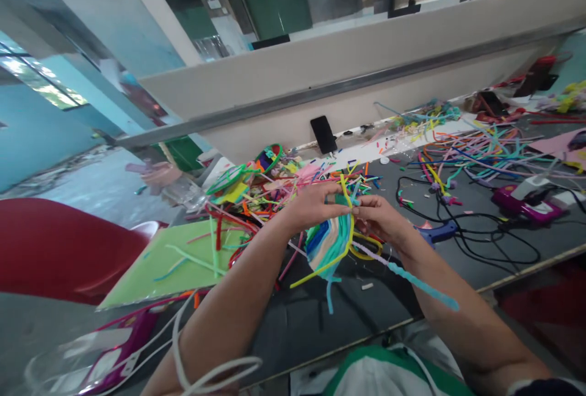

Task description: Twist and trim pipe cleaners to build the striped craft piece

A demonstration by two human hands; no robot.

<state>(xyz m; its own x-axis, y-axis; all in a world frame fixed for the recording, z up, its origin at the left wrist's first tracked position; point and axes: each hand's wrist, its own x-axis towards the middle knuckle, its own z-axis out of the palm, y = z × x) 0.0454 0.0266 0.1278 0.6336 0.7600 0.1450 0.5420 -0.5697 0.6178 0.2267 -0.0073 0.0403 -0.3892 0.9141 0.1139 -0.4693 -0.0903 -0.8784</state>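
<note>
Between my hands, above the table's near part, is a striped pipe-cleaner piece [330, 240] in blue, teal and cream. My left hand [309, 205] grips its upper left side, thumb and fingers closed on it. At the top right edge, the fingers of my right hand [376, 216] pinch a yellow pipe cleaner [351, 231] that runs down along the piece's border. A light blue and lilac pipe cleaner [419, 283] sticks out toward my right forearm. Yellow-handled scissors [368, 248] lie partly hidden behind the piece.
Loose pipe cleaners [480, 152] are heaped at right, with more scraps behind my hands. A blue glue gun [437, 233] and black cables lie right of my hand, near a purple power strip [526, 205]. A phone [323, 134] leans on the partition. A green sheet [151, 262] lies left.
</note>
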